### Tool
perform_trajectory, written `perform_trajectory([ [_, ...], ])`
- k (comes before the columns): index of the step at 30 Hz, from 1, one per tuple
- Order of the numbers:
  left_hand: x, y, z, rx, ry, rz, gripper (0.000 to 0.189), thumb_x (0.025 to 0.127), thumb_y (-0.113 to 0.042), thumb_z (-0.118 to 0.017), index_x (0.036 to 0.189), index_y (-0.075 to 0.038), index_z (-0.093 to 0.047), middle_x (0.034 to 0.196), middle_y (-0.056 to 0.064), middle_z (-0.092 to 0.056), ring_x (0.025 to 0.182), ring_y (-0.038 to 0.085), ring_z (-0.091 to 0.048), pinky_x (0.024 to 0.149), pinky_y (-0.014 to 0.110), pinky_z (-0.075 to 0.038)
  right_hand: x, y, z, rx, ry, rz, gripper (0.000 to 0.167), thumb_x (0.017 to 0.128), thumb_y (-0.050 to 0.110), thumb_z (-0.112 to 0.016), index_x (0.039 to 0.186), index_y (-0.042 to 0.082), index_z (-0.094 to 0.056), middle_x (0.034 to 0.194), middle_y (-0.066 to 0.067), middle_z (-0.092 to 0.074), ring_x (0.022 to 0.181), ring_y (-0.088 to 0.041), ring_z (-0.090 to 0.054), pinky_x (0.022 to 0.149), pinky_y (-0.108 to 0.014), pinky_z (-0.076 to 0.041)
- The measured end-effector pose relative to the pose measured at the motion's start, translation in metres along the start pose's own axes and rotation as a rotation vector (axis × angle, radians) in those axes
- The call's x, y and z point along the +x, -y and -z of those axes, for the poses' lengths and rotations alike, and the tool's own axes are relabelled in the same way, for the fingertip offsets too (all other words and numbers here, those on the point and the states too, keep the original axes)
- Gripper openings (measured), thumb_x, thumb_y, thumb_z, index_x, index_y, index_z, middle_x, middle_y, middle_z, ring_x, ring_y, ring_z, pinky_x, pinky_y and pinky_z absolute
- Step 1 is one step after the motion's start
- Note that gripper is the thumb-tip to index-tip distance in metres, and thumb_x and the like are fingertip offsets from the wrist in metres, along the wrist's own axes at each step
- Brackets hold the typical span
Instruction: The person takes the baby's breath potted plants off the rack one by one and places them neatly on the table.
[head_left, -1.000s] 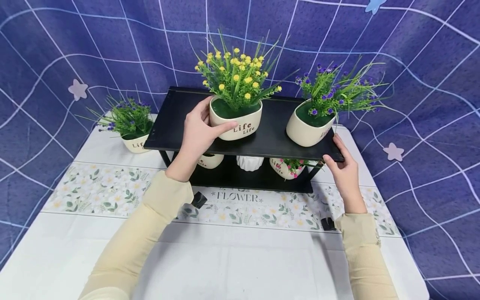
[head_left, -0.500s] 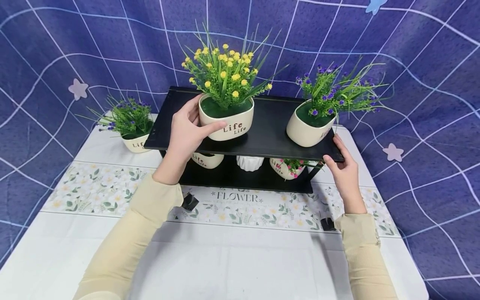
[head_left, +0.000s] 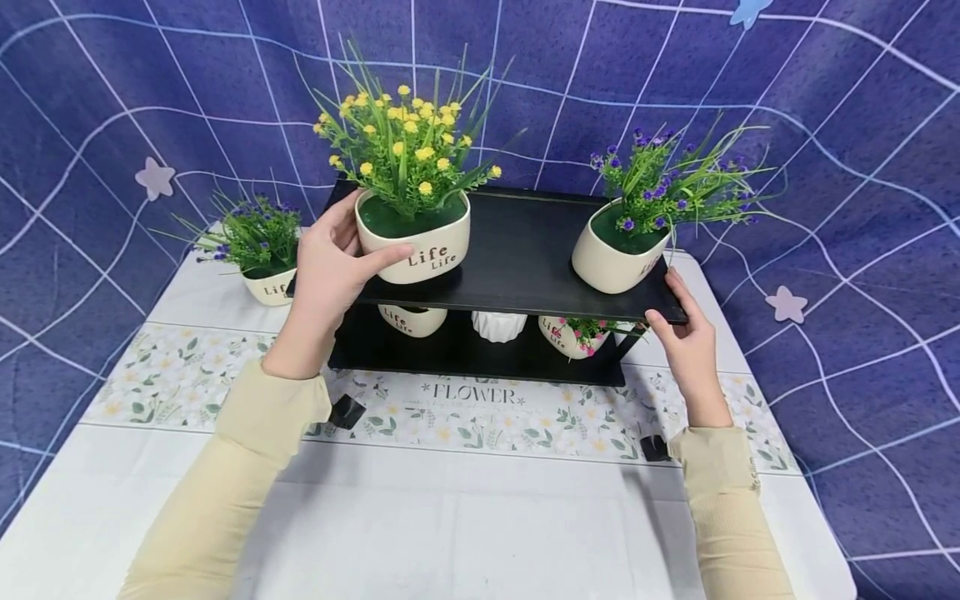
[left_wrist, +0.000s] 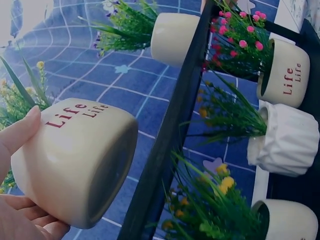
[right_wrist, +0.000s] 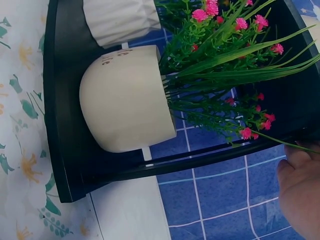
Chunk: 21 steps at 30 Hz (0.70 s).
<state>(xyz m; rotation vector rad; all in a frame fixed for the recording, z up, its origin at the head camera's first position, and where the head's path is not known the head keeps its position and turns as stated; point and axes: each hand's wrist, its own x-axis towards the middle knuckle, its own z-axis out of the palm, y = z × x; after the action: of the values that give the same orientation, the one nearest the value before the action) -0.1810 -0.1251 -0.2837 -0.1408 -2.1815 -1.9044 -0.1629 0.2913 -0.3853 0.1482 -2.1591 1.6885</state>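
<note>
Item: yellow-flowered pot point(head_left: 438, 237), cream, lettered "Life", upper left of centre in the head view, above the left part of the black upper shelf point(head_left: 517, 250); the left-wrist view shows its underside apart from the board. Left hand point(head_left: 330, 262): grips this pot, thumb across the lettered front, fingers round the far side. Right hand point(head_left: 690, 342): holds the shelf's corner at right of frame, thumb at the front edge. Handling, by judgement: pot best kept level, grip low on the wall and clear of the leaves, whole base over the board before any lowering, the right hand steadying the shelf meanwhile. Other stock: purple-flowered pot point(head_left: 607, 262) on the upper shelf, right of centre; on the lower shelf point(head_left: 480, 358), at middle of frame, a lettered cream pot point(head_left: 416, 322), a white fluted pot point(head_left: 498, 327) and a pink-flowered pot point(head_left: 553, 337); second purple-flowered pot point(head_left: 266, 287) on the white table point(head_left: 450, 517), left of frame. Hindrances: that last plant stands just beside the shelf's left end, near the left hand, and may be knocked; the shelf's left front corner is partly hidden behind hand and wrist.
</note>
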Motion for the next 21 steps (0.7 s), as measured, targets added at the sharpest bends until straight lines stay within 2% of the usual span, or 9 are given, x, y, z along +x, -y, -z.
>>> perform_trajectory([
  [9,-0.004,0.001,0.019,-0.023,-0.019,0.009,0.084,0.074,-0.012,-0.083,0.147,-0.012,-0.042,0.152,0.010,-0.043,0.140,0.018,-0.043,0.115,0.030,-0.036,-0.001,0.000,0.001,-0.015,-0.003,-0.010,0.054,0.094,0.003,-0.059,0.146,0.008,-0.044,0.157,-0.006,-0.036,0.146,-0.018,-0.032,0.107,-0.009,-0.036],
  [14,-0.006,0.001,0.030,-0.067,-0.034,0.000,0.084,0.072,-0.009,-0.084,0.146,-0.012,-0.044,0.150,0.011,-0.045,0.139,0.019,-0.044,0.111,0.021,-0.038,-0.001,0.001,0.000,-0.009,-0.008,-0.005,0.054,0.094,0.000,-0.058,0.146,0.007,-0.044,0.157,-0.007,-0.036,0.146,-0.018,-0.032,0.107,-0.009,-0.036],
  [17,-0.007,0.001,0.039,-0.056,-0.052,0.006,0.085,0.072,-0.009,-0.085,0.146,-0.012,-0.044,0.151,0.011,-0.044,0.139,0.019,-0.044,0.108,0.016,-0.039,0.000,0.001,0.000,-0.009,-0.006,-0.003,0.054,0.094,0.000,-0.059,0.145,0.007,-0.044,0.157,-0.007,-0.036,0.146,-0.018,-0.033,0.107,-0.009,-0.036],
  [21,-0.008,0.001,0.050,-0.055,-0.074,0.013,0.086,0.072,-0.007,-0.085,0.147,-0.010,-0.042,0.153,0.012,-0.041,0.141,0.020,-0.041,0.108,0.016,-0.038,0.000,0.001,0.000,-0.004,-0.001,-0.002,0.054,0.093,0.000,-0.059,0.145,0.007,-0.044,0.157,-0.007,-0.036,0.146,-0.018,-0.032,0.106,-0.009,-0.036],
])
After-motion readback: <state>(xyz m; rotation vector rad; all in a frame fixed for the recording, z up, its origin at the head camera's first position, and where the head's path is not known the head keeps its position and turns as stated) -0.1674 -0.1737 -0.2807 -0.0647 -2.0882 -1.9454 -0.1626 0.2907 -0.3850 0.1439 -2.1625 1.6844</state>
